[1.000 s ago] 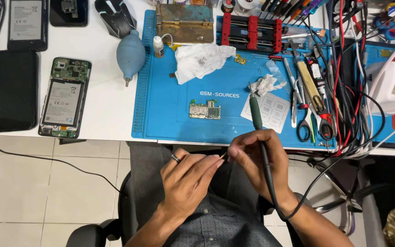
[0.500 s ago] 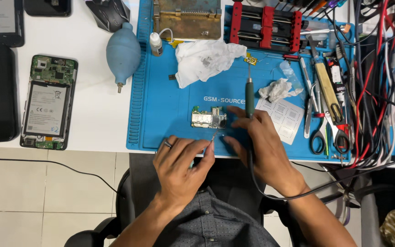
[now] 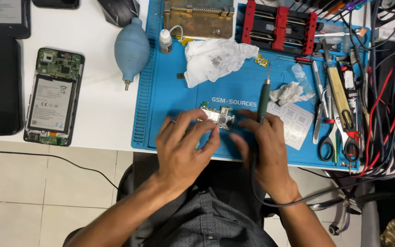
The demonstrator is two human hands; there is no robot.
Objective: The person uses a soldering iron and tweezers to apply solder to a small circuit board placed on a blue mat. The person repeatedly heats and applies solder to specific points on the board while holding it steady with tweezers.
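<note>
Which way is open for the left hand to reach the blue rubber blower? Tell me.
Probably straight up and left: the left hand is at the circuit board, and only bare blue mat lies between it and the blower.

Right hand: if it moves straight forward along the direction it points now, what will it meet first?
The right hand points up the blue mat. Beyond its green-handled tool, it would probably first meet the crumpled white tissue, though depth is unclear.

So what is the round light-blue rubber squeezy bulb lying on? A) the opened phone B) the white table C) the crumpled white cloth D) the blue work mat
B: the light-blue rubber bulb lies on the white table, just left of the blue work mat, apart from the opened phone.
</note>
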